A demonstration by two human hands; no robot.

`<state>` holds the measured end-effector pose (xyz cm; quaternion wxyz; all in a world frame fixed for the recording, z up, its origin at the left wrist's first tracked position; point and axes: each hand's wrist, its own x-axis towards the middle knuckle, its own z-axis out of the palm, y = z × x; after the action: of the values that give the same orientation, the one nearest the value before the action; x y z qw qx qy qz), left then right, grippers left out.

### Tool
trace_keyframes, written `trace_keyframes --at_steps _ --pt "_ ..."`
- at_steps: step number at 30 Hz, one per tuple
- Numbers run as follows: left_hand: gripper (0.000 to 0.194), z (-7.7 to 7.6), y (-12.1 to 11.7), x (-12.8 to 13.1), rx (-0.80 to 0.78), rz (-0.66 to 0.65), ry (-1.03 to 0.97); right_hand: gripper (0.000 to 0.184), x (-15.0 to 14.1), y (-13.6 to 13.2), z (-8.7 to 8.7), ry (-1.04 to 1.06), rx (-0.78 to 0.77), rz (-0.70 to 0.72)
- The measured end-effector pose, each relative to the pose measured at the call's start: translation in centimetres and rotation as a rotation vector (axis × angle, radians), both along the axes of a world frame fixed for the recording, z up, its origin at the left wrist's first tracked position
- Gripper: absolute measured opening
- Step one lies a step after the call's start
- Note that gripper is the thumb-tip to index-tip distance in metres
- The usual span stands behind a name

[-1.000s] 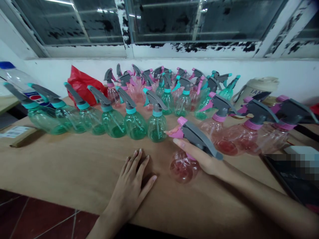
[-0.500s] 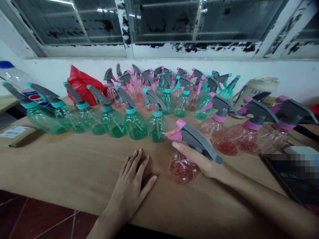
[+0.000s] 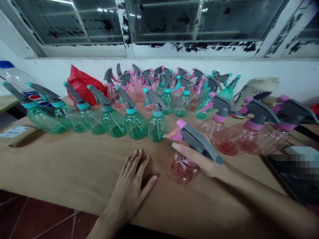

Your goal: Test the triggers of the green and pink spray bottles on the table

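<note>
My right hand (image 3: 196, 158) is closed around the neck of a pink spray bottle (image 3: 183, 171), with thumb and fingers just below its pink nozzle and grey trigger head. The bottle is tilted, its clear pink body low over the wooden table (image 3: 69, 166); whether it touches the wood I cannot tell. Palm down on the table, my left hand (image 3: 133, 182) lies flat with its fingers spread and holds nothing. Ahead of it runs a row of green spray bottles (image 3: 135, 124) with turquoise collars. Several pink spray bottles (image 3: 229, 141) stand to the right of the held one.
More pink and green spray bottles (image 3: 183, 103) crowd the back by the wall. A red plastic bag (image 3: 83, 84), a Pepsi bottle (image 3: 17, 78) and a flat cardboard package (image 3: 21, 136) are at left. A beige cup-shaped container (image 3: 258, 91) and a dark flat object (image 3: 289, 176) are at right.
</note>
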<state>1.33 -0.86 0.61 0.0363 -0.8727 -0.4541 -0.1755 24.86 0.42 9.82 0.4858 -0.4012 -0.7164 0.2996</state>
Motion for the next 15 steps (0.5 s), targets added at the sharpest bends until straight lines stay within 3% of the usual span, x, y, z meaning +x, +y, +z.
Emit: trace_keyframes --at_steps 3,6,15 --pt "0.049 0.07 0.01 -0.02 0.002 -0.006 -0.012 0.008 0.07 -0.05 0.19 -0.029 -0.029 0.028" --pt "0.050 0.04 0.02 -0.02 0.011 -0.002 -0.015 0.019 0.15 -0.23 0.26 -0.059 -0.058 0.046" --pt "0.050 -0.14 0.09 -0.02 0.013 0.001 -0.003 0.022 0.33 -0.33 -0.15 0.001 0.025 0.051"
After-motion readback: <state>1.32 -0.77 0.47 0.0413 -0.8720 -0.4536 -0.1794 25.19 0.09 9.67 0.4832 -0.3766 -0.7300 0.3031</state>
